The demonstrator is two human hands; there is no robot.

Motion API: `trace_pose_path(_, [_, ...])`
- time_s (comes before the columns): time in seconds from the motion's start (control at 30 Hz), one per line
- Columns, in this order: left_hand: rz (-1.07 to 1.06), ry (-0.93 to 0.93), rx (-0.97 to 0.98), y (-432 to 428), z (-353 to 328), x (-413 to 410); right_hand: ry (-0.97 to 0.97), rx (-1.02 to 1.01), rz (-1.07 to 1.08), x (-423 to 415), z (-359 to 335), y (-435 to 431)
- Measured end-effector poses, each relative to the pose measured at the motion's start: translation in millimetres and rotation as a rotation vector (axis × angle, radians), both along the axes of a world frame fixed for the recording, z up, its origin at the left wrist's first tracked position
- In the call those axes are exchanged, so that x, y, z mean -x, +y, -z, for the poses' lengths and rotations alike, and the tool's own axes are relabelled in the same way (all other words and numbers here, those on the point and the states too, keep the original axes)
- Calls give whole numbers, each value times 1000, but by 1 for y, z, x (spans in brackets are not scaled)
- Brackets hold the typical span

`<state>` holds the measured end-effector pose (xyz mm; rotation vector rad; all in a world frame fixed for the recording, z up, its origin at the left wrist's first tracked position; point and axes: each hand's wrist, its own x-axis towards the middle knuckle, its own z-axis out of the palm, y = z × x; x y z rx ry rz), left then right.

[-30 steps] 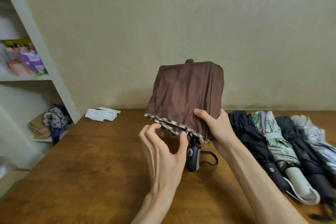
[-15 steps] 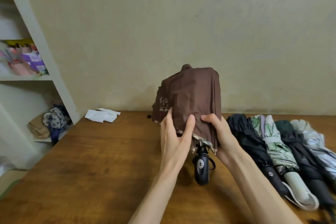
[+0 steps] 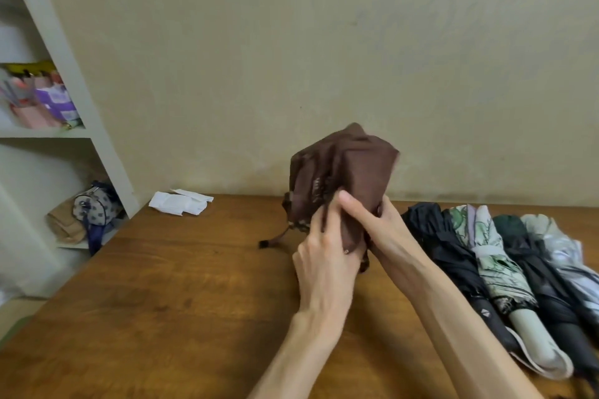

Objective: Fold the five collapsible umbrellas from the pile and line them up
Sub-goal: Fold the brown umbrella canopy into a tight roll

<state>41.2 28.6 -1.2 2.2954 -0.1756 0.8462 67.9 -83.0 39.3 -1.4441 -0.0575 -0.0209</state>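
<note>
A brown collapsible umbrella [image 3: 350,172] stands nearly upright over the wooden table [image 3: 162,301], its canopy gathered into folds. My left hand [image 3: 327,253] wraps around the lower canopy from the left, thumb up against the fabric. My right hand [image 3: 385,230] grips the same bundle from the right. The handle is hidden behind my hands. A brown closure strap [image 3: 272,240] dangles to the left. Several folded umbrellas lie side by side at the right: a black one [image 3: 453,256], a floral white-green one [image 3: 489,256], a dark one [image 3: 538,272] and a silvery one [image 3: 570,256].
White folded paper [image 3: 180,202] lies at the table's back left. A white shelf unit [image 3: 64,91] stands left of the table, with boxes on it and a spotted bag [image 3: 92,206] lower down. A beige wall closes off the back.
Both hands closed tighter round the canopy and twisted it; the fabric bunched up, the black handle went out of sight, and the strap swung out to the left.
</note>
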Motion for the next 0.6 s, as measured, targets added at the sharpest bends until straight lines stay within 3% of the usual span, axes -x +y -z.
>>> trace_pose_path(0.07, [-33, 35, -219, -6, 3, 5, -30, -8, 49, -1, 3, 6])
trace_pose_path(0.17, [104, 101, -241, -2, 0, 9, 33, -189, 121, 2, 2, 0])
trace_pose_path(0.3, [263, 5, 160, 16, 1, 12, 53, -304, 125, 4, -1, -17])
trace_pose_path(0.4, [48, -116, 315, 26, 10, 5, 96, -397, 104, 0, 5, -21])
trace_pose_path(0.47, [-1, -94, 416, 29, 8, 6, 115, -447, 94, -4, 9, -23])
trace_pose_path(0.53, [30, 96, 566, 29, -1, 10, 113, -465, 85, -6, 10, -22])
trace_pose_path(0.6, [56, 472, 701, 28, -5, 9, 92, -432, 102, -7, 10, -20])
